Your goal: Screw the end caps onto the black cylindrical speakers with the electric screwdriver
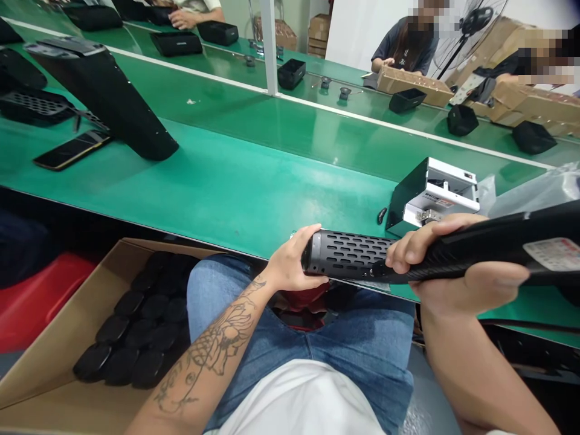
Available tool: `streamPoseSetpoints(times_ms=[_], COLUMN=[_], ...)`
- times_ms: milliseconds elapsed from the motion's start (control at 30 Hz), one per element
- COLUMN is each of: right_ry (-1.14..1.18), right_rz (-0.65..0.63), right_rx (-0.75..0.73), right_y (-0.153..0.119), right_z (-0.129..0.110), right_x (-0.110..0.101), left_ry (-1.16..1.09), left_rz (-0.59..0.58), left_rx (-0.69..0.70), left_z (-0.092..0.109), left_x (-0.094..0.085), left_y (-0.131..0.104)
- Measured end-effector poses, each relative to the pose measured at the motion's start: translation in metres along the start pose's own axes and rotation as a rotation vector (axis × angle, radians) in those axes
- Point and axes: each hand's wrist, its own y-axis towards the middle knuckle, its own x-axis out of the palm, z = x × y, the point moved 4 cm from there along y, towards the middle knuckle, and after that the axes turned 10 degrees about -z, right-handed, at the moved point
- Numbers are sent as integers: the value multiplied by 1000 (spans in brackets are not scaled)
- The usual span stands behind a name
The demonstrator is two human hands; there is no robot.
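Note:
A long black housing (480, 244) lies across the front edge of the green bench, over my lap. Its left part is a dark section with rows of slots (353, 249), and a white label (553, 254) shows near its right part. My left hand (292, 260) cups the slotted end, thumb and fingers on opposite sides. Farther right, my right hand (446, 266) wraps round the body where it meets the slotted section. The housing's right end runs out of view. Just behind it stands a small black-and-white machine (435, 196).
On the bench's left, another black housing (113, 96) leans near a phone-like slab (72, 150) and a slotted part (36, 106). A carton (27, 374) of black rounded pieces (131, 338) sits lower left. Black shells (292, 74) line the far belt, where co-workers (403, 48) sit.

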Motion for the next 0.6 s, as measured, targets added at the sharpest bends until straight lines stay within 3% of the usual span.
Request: streamPoseSetpoints(times_ms=[600], right_ry=[121], right_rz=[-186], right_rx=[91], right_y=[3], right_z=[12], right_x=[6], left_ry=[-7], left_rz=[-3], left_rx=[-13], left_z=[0], left_x=[0], left_y=[0])
